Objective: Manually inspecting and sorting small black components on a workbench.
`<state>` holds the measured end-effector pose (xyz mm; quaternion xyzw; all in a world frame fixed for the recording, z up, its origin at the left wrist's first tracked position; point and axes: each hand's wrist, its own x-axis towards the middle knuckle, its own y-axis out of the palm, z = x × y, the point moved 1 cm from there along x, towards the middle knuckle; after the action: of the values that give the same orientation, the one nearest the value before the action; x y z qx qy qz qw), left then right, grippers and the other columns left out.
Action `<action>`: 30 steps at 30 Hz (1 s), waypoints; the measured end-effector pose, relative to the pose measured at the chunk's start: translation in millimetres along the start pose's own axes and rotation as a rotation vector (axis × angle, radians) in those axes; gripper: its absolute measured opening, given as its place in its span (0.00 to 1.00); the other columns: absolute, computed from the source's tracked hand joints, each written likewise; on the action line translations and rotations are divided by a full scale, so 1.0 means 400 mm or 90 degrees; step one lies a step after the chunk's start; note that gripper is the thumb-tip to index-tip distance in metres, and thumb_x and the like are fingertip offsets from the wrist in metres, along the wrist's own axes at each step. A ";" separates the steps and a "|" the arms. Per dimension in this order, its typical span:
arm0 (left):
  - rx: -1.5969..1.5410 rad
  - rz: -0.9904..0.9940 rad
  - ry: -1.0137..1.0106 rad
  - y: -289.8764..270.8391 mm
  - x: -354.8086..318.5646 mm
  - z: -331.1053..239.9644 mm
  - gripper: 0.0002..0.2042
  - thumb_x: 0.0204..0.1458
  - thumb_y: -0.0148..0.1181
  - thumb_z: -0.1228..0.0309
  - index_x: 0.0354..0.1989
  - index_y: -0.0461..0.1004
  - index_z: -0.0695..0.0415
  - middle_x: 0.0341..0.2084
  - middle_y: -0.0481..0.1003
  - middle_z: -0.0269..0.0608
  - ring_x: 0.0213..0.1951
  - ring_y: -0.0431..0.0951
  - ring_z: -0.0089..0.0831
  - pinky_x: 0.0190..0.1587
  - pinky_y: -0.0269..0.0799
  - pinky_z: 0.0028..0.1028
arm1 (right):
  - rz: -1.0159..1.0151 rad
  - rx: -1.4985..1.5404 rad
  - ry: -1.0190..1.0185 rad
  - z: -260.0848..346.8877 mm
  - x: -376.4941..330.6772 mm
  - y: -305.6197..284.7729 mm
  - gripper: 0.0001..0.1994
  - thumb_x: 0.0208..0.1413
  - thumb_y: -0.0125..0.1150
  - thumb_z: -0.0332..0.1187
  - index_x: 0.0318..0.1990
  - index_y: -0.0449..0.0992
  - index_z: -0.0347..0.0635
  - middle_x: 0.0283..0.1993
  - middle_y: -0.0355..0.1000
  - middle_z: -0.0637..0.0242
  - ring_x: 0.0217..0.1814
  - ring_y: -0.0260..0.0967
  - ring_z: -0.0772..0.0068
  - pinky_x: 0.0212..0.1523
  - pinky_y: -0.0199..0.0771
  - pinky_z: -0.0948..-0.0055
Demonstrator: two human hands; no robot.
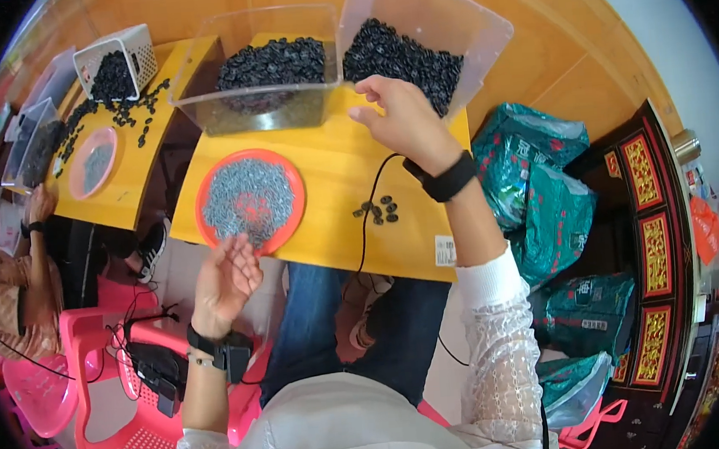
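Fingers of my left hand [231,285] are half curled, palm up, with the tips over the near rim of the red plate [298,197]; whether they pinch anything, I cannot tell. On my right hand [409,125], thumb and forefinger stand slightly apart, nothing visible between them, in front of the right-hand clear bin [471,15].

Just beyond my left fingertips, slim metal pieces [234,185] cover the one red plate, far too many to count. I judge each light, stiff and slippery, best pinched mid-length between thumb and forefinger.

Toward me from my right fingers, about seven loose discs [378,210] lie on the yellow table [328,256], beside one black cable [364,232]. Beyond those fingers, countless black discs [388,47] fill the bin; they look light, rigid and smooth, not fragile, so I'd grip one by its rim. Left of my right fingers is a second clear bin [216,117], also loaded.

Farther right sit at least four teal bags [558,226]. Far left of my left fingers are one pink plate [76,181], one white basket [144,57] and one co-worker's hand [38,203].
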<state>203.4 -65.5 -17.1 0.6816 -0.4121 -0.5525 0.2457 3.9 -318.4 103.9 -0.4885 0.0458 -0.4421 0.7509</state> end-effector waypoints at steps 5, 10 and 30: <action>0.144 0.018 -0.073 -0.062 -0.019 -0.006 0.17 0.60 0.46 0.55 0.36 0.72 0.57 0.30 0.77 0.39 0.31 0.77 0.29 0.36 0.74 0.31 | 0.062 -0.140 -0.007 0.010 0.106 0.089 0.21 0.47 0.63 0.36 0.49 0.71 0.40 0.44 0.70 0.50 0.50 0.60 0.45 0.54 0.60 0.57; 0.203 -0.073 -0.053 -0.101 -0.019 0.000 0.19 0.59 0.45 0.53 0.40 0.72 0.58 0.34 0.77 0.39 0.32 0.78 0.30 0.39 0.74 0.31 | 0.229 -0.166 -0.020 -0.012 0.178 0.114 0.21 0.46 0.64 0.36 0.48 0.72 0.38 0.44 0.70 0.52 0.50 0.61 0.47 0.53 0.62 0.59; 0.265 -0.108 0.039 -0.105 0.032 0.007 0.16 0.59 0.48 0.55 0.43 0.72 0.55 0.39 0.76 0.36 0.36 0.76 0.24 0.40 0.72 0.24 | 0.059 0.112 -0.028 -0.095 0.162 0.130 0.11 0.51 0.57 0.28 0.41 0.75 0.35 0.30 0.74 0.58 0.31 0.72 0.64 0.33 0.71 0.70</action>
<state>213.7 -53.2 -58.2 0.7660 -0.4511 -0.4534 0.0645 56.2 -383.9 67.5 -0.4273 0.0128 -0.3984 0.8115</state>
